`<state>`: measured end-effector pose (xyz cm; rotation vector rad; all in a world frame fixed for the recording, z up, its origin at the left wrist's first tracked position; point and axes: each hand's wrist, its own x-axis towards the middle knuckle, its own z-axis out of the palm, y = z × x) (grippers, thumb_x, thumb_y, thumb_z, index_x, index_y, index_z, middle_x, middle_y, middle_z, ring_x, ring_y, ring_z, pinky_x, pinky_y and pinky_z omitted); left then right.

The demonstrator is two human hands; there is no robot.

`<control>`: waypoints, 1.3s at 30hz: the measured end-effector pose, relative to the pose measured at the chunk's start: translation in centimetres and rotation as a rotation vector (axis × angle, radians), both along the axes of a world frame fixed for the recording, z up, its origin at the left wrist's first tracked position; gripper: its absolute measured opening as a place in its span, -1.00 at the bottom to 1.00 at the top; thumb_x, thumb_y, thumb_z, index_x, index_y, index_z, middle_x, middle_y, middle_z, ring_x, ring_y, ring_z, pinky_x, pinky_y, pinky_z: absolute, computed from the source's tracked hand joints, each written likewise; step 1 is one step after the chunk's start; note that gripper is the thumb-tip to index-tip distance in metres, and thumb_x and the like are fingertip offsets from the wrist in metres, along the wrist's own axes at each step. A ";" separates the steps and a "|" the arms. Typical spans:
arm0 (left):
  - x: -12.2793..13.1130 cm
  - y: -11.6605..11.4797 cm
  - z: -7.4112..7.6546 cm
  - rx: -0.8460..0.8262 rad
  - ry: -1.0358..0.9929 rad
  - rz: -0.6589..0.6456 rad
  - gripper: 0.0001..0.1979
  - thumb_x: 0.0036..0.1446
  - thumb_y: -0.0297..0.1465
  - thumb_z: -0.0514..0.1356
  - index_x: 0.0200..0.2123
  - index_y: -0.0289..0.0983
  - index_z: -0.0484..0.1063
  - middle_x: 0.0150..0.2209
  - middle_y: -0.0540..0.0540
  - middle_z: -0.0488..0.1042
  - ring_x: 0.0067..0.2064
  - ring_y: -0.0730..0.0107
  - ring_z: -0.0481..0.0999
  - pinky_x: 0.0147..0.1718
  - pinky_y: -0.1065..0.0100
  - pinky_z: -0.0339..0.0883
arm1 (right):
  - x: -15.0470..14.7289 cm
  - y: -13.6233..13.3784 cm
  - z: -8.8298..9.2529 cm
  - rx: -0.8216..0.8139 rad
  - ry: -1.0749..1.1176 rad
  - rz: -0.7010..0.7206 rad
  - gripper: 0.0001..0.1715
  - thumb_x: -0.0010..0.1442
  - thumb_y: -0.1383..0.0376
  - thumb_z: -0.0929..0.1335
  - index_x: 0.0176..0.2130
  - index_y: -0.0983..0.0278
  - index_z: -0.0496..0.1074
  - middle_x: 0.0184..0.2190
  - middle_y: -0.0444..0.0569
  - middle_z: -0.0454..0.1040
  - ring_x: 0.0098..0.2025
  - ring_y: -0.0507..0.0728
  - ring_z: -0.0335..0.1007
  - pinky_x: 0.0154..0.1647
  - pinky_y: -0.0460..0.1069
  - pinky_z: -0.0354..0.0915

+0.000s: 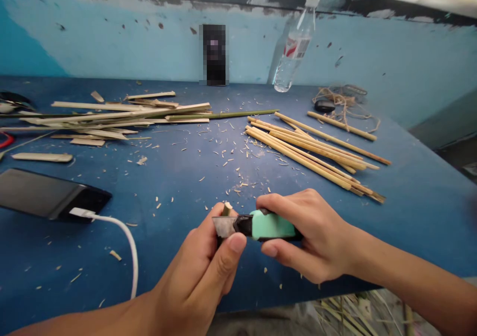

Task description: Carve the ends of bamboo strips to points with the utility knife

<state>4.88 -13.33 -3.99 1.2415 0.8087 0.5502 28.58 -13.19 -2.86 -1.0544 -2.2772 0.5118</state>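
Observation:
Near the front edge of the blue table, my right hand (316, 231) grips a utility knife (274, 225) with a mint-green and black handle. Its short blade points left and lies across a thin strip of bamboo (227, 209), whose cut end sticks up from my left hand (208, 261). My left fingers are closed around that strip, and the thumb sits just below the blade. Most of the strip is hidden inside the left hand. Pale shavings (242, 184) lie scattered on the table beyond both hands.
Split strips (122, 115) are piled at back left; several round sticks (309, 149) lie at right. A phone (44, 194) with a white cable (128, 246) is at left. A water bottle (294, 52) leans on the wall, left of tangled string (350, 102). Green scraps (357, 311) lie below the table.

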 end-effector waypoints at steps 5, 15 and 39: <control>0.5 -0.2 0.2 0.052 0.028 0.080 -0.60 0.45 -0.01 0.04 -0.31 -0.19 0.26 -0.57 0.16 0.06 -0.58 0.56 0.03 -0.67 0.52 -0.03 | -0.2 -0.3 0.0 -0.007 0.014 0.000 -0.63 0.41 0.03 0.31 0.00 0.25 0.32 -0.49 -0.22 0.42 -0.57 -0.01 0.21 -0.52 -0.03 0.00; 1.7 0.2 0.6 -0.076 -0.031 0.192 -0.56 0.36 0.02 0.16 -0.36 -0.17 0.19 -0.58 0.20 -0.02 -0.62 0.59 -0.07 -0.70 0.53 -0.13 | -1.5 -1.2 -0.2 0.009 -0.001 -0.138 -0.67 0.42 0.04 0.30 -0.04 0.25 0.32 -0.48 -0.21 0.43 -0.54 0.01 0.25 -0.51 -0.03 -0.03; -0.5 1.8 2.0 -0.477 -0.307 -0.113 -0.55 0.30 0.10 0.16 -0.29 -0.17 0.26 -0.39 0.11 0.18 -0.57 0.69 -0.02 -0.64 0.57 -0.18 | 0.6 0.6 -0.1 -0.119 0.226 -0.234 -0.63 0.43 0.11 0.35 0.14 0.11 0.23 -0.48 -0.30 0.27 -0.52 -0.06 0.16 -0.51 -0.13 0.09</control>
